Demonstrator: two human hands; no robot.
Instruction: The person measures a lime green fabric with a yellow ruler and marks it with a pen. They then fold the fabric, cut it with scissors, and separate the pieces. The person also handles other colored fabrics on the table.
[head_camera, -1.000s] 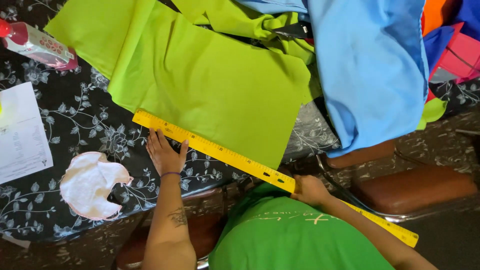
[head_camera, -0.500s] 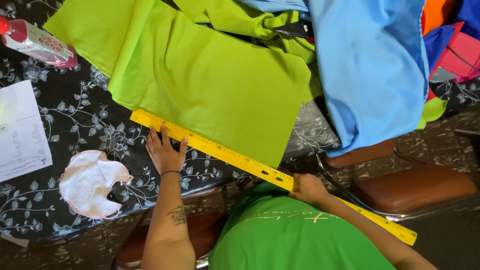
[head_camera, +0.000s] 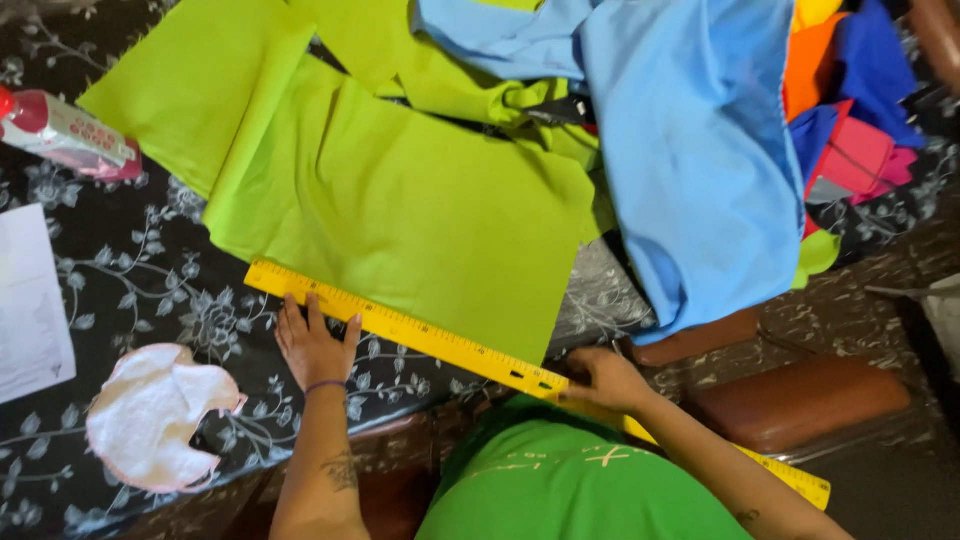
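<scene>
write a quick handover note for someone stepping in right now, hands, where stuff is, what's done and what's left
Left hand: flat on the yellow ruler near its upper end.
Right hand: gripping the ruler further down, at the table edge.
The ruler lies diagonally along the lower edge of the lime green fabric, its far end hanging off the table.
Light blue fabric lies to the right, a white cloth piece to the left.
Done: ruler aligned. No mark or cut is visible on the fabric.

My left hand (head_camera: 312, 345) lies flat, palm down, fingers spread and pointing away from me, a thin band at the wrist. My right hand (head_camera: 605, 378) curls inward, fingers pinched, forearm stretching out to my right.
</scene>
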